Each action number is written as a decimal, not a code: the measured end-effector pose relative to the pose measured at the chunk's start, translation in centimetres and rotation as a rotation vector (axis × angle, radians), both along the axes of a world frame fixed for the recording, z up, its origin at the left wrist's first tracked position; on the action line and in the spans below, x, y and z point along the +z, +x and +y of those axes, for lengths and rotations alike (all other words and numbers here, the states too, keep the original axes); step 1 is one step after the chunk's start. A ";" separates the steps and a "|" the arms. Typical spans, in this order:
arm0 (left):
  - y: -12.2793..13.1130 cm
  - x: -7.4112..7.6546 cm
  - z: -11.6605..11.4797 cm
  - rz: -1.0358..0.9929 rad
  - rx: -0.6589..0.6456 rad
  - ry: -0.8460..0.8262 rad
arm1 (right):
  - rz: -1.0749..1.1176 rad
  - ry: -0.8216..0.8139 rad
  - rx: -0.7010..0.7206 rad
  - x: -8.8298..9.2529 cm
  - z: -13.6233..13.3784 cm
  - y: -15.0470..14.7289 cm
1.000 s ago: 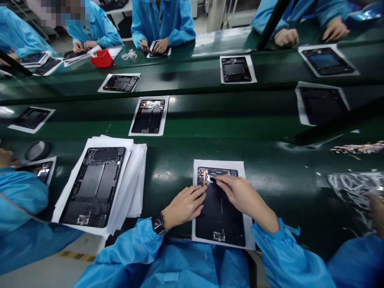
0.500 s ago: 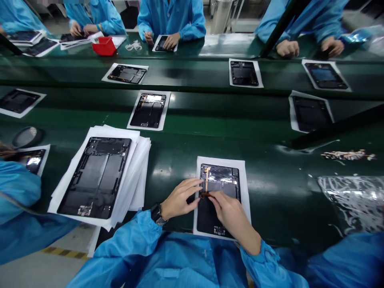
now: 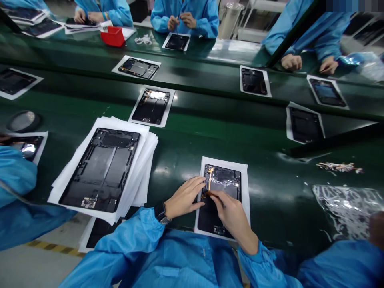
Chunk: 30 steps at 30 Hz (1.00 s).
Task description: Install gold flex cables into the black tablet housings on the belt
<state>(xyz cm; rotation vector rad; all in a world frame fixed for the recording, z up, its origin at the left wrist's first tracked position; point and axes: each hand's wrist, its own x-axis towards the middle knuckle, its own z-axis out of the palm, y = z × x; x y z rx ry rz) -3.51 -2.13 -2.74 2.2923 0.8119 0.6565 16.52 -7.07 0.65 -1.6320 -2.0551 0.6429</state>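
A black tablet housing (image 3: pixel 220 200) lies on a white paper sheet (image 3: pixel 246 196) on the green belt. An orange flex cable (image 3: pixel 209 180) runs down its upper part. My right hand (image 3: pixel 232 214) pinches the cable's lower end between its fingertips. My left hand (image 3: pixel 184 198) lies flat and open beside the housing's left edge, its fingertips on the sheet, holding nothing. A black smartwatch (image 3: pixel 160 212) sits on my left wrist. Under my hands, the housing's lower part is hidden.
A larger black housing (image 3: pixel 100 170) lies on a white paper stack to the left. Other housings on sheets sit along the belts. A crumpled plastic bag (image 3: pixel 345 210) lies right. Co-workers in blue gowns work across the belt, beside a red box (image 3: pixel 112 36).
My right hand has moved from the housing's top down to the cable's lower end and pinches it. The whole view has tilted, shifting the belt and its items.
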 end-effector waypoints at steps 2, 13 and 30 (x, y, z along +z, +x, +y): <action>0.0 0.0 0.0 0.005 -0.008 -0.006 | 0.016 0.015 -0.007 -0.3 -0.3 -0.1; 0.0 -0.4 0.0 0.004 0.003 -0.018 | -0.367 0.002 0.132 0.8 0.9 -2.6; -0.1 -0.3 -0.2 -0.013 0.020 -0.025 | -0.437 -0.037 0.018 1.0 0.7 -3.3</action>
